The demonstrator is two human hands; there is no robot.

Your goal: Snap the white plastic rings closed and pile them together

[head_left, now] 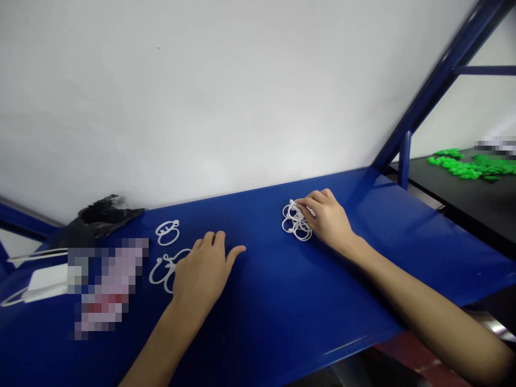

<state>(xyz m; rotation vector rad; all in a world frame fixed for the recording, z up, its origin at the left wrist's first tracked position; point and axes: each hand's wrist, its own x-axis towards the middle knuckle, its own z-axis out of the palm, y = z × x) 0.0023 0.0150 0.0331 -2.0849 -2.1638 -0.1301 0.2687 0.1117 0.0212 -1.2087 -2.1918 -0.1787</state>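
Note:
My right hand (328, 219) rests on a small pile of white plastic rings (295, 221) on the blue table (282, 290), fingers curled and pinching at the pile. My left hand (203, 271) lies flat on the table with fingers stretched out, its edge over a pair of joined white rings (163, 269). Another white ring piece (167, 232) lies just beyond the left hand, untouched.
A crumpled black bag (100, 215) sits at the back left by the white wall. A white flat object with cords (40, 279) lies at the far left. Green plastic parts (467, 164) are heaped on a black table to the right, past a blue frame post (404, 158).

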